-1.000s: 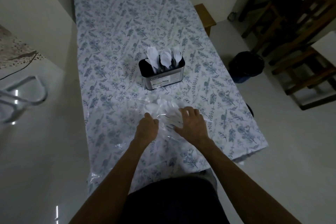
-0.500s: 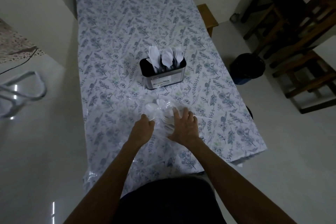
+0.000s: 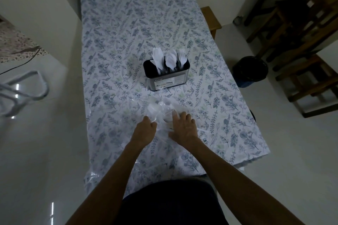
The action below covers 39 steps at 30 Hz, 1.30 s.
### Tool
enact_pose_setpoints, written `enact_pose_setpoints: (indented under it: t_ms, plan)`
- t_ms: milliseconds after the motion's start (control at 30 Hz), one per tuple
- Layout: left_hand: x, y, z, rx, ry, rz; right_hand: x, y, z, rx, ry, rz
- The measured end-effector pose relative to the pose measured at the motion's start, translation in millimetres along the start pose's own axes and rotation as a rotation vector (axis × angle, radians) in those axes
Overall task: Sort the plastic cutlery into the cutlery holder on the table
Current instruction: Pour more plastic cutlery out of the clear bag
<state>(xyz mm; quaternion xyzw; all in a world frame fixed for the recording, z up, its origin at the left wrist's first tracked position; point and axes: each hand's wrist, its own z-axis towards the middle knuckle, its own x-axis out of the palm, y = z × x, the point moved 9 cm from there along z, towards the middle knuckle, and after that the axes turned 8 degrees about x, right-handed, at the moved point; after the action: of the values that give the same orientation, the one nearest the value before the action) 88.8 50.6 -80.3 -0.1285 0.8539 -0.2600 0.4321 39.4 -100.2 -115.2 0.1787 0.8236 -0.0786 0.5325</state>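
Cutlery [image 3: 169, 58] of white plastic stands handle-down in a dark, metal-sided cutlery holder [image 3: 166, 76] at mid-desk: knives to the left, spoons in the middle, forks to the right. Nearer the person, a crumpled clear bag [image 3: 161, 108] with more white pieces lies on the floral desk [image 3: 113, 45]. The left hand [image 3: 143, 130] is clenched on the bag's near edge; the right hand [image 3: 183, 129] lies flat, fingers spread, pressing on the bag.
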Motion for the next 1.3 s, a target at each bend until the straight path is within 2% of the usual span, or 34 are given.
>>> enact_pose_setpoints:
  t_ms: [500,667,833,1133,1300]
  plan:
    - [12.0,6.3,-8.1,-0.013,-0.025,-0.194,-0.6,18.3,6.7,-0.22,0.009,-0.137]
    - [25.1,15.4,-7.6,-0.031,-0.022,-0.346,-1.7,6.1,10.2,-0.226,0.045,-0.057]
    - [31.1,23.5,-3.6,-0.06,0.005,-0.386,-3.0,-25.9,9.7,-0.219,0.064,0.036]
    - [-2.9,47.8,20.1,-0.053,-0.032,-0.297,-2.9,-74.6,-6.7,-0.192,0.077,0.057]
    - [-18.7,62.3,43.5,-0.025,-0.051,-0.462,-0.8,-91.5,-18.8,-0.147,0.07,0.093]
